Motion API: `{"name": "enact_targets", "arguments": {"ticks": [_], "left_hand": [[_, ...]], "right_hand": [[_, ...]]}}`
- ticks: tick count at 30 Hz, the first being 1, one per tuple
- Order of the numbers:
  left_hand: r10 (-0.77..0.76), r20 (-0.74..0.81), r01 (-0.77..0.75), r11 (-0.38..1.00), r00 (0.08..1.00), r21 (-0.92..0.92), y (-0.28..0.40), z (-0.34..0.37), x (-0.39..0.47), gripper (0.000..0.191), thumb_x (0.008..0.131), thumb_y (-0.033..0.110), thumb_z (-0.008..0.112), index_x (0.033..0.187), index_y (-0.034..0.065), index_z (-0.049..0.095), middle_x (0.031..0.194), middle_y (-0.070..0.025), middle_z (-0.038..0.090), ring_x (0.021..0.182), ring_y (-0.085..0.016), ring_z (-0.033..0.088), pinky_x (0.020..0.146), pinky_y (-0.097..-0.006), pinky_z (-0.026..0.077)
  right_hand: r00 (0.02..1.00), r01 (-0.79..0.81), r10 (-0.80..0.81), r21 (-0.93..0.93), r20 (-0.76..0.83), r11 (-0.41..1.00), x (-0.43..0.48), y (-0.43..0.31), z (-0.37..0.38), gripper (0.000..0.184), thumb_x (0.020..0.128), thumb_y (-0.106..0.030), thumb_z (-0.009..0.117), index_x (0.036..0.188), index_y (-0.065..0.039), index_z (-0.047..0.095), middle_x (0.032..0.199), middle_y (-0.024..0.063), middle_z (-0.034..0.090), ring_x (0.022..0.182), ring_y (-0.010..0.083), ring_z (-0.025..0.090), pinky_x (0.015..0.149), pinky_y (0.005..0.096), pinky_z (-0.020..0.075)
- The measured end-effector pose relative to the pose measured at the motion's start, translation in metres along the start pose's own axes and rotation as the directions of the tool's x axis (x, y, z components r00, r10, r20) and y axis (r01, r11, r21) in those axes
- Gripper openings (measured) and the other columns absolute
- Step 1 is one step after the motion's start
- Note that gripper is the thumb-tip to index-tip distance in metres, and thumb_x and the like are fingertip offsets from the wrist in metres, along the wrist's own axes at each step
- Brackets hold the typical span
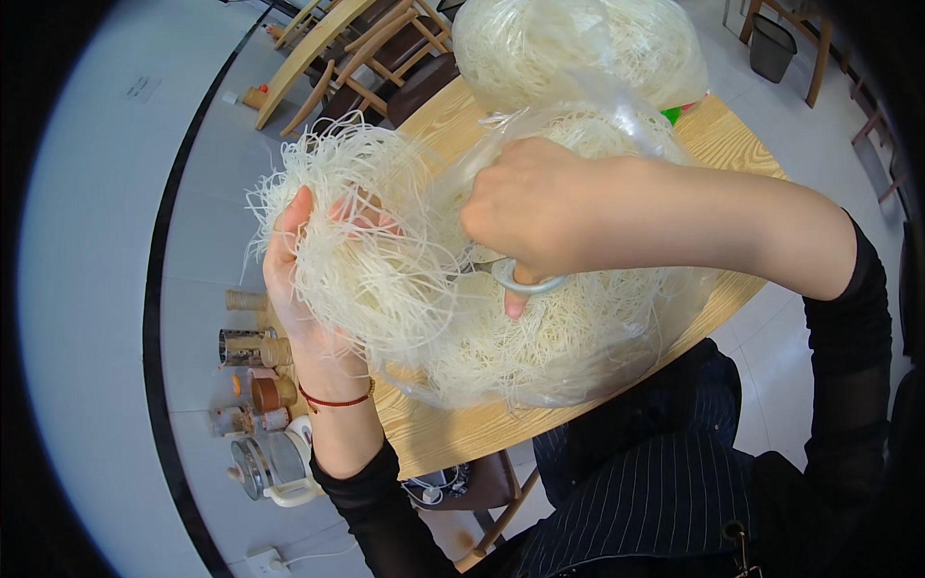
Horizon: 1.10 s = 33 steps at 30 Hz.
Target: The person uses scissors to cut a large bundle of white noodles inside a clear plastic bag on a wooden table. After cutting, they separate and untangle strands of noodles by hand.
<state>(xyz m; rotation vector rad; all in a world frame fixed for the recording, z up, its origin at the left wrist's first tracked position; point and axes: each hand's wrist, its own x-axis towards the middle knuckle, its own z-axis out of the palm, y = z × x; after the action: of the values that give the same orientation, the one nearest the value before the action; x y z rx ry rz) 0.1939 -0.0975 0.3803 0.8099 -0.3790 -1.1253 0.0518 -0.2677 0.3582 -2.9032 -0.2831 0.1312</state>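
Note:
A tangled bundle of dry rice noodles (376, 282) rests in my left hand (289, 267), its palm up beneath and around the strands. My right hand (527, 209) grips scissors (531, 283); my thumb passes through a pale handle loop and the blades reach the bundle's right edge, partly hidden by strands. Under my right hand lies a clear plastic bag (672, 311) with its mouth spread, full of more noodles (556, 332). Behind it stands another clear bag of noodles (578, 50).
A wooden table (441, 441) bears the bags. Jars (242, 347) and a glass kettle (271, 466) stand on the left. A chair (484, 484) with cables on its seat is below the table edge; more chairs (419, 87) stand behind.

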Motion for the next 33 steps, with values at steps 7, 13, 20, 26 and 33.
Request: {"name": "enact_targets", "arguments": {"ticks": [7, 13, 20, 26, 33], "left_hand": [[0.192, -0.141, -0.217, 0.958, 0.971, -0.188, 0.004, -0.039, 0.002, 0.026, 0.097, 0.027, 0.054, 0.094, 0.0018, 0.060, 0.082, -0.0103, 0.066, 0.082, -0.028, 0.065, 0.085, -0.0446, 0.054], [0.548, -0.262, -0.483, 0.832, 0.795, 0.275, 0.017, -0.065, -0.001, 0.026, 0.098, 0.022, 0.053, 0.113, 0.0017, 0.060, 0.104, -0.0138, 0.066, 0.096, -0.029, 0.065, 0.088, -0.0443, 0.055], [0.577, -0.122, -0.514, 0.790, 0.808, 0.334, 0.017, -0.056, -0.012, 0.024, 0.099, 0.021, 0.053, 0.113, 0.0044, 0.062, 0.106, -0.0121, 0.068, 0.097, -0.027, 0.065, 0.086, -0.0408, 0.056], [0.325, -0.146, -0.332, 0.943, 0.934, -0.026, 0.001, -0.022, -0.002, 0.023, 0.100, 0.025, 0.052, 0.105, 0.0060, 0.064, 0.098, -0.0071, 0.069, 0.087, -0.022, 0.064, 0.092, -0.0406, 0.052], [0.193, 0.008, -0.190, 0.970, 0.981, -0.154, -0.010, -0.016, -0.005, 0.025, 0.099, 0.025, 0.051, 0.103, 0.0034, 0.064, 0.097, -0.0083, 0.068, 0.088, -0.022, 0.064, 0.094, -0.0430, 0.050]], "right_hand": [[0.942, -0.038, 0.000, -0.107, -0.336, 0.994, -0.030, 0.001, 0.010, 0.030, 0.071, -0.029, 0.083, 0.071, -0.002, 0.070, 0.070, 0.0129, 0.068, 0.075, 0.0309, 0.070, 0.060, 0.0410, 0.0523], [0.977, -0.168, 0.147, -0.141, -0.152, 0.976, -0.044, 0.004, 0.011, 0.026, 0.072, -0.025, 0.082, 0.069, -0.002, 0.070, 0.073, 0.0138, 0.070, 0.076, 0.0294, 0.071, 0.064, 0.0394, 0.0533], [0.967, -0.179, 0.143, -0.161, -0.208, 0.971, -0.058, 0.017, -0.001, 0.050, 0.067, -0.040, 0.083, 0.080, 0.005, 0.068, 0.076, 0.0156, 0.066, 0.082, 0.0312, 0.066, 0.081, 0.0374, 0.0498], [0.986, -0.130, 0.115, -0.119, -0.123, 0.984, -0.024, 0.009, -0.002, 0.059, 0.064, -0.043, 0.084, 0.088, 0.008, 0.065, 0.088, 0.0181, 0.066, 0.095, 0.0314, 0.064, 0.089, 0.0376, 0.0470], [0.940, 0.019, -0.063, -0.131, -0.335, 0.991, -0.014, 0.001, 0.009, 0.030, 0.070, -0.030, 0.082, 0.073, -0.002, 0.069, 0.070, 0.0161, 0.068, 0.073, 0.0329, 0.069, 0.064, 0.0408, 0.0516]]}}
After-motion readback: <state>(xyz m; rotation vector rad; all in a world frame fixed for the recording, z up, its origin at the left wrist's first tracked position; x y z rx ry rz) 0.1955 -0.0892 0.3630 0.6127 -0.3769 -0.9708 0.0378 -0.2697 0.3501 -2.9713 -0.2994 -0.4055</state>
